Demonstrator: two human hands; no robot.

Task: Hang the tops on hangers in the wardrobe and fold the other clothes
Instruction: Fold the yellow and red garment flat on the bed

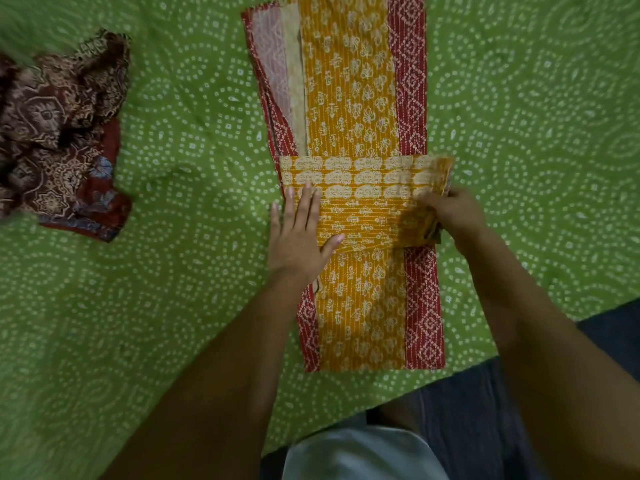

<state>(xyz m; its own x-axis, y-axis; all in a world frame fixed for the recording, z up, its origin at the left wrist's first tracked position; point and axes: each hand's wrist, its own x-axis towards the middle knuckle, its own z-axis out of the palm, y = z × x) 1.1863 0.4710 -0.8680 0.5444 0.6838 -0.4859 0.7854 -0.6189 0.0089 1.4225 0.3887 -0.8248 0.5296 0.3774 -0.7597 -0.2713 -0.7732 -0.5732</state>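
A long yellow garment (349, 91) with red patterned side strips lies flat and lengthwise on the green bedsheet (194, 140). A sleeve band (363, 178) of the same yellow print is folded across its middle. My left hand (299, 233) lies flat with straight fingers on the left end of that band, pressing it down. My right hand (453, 213) grips the bunched right end of the band at the garment's right edge. A dark maroon patterned garment (59, 133) sits crumpled at the left.
The green dotted bedsheet covers the whole bed. Its near edge runs diagonally at the lower right, with dark floor (519, 410) beyond it. My own light clothing (363, 455) shows at the bottom centre.
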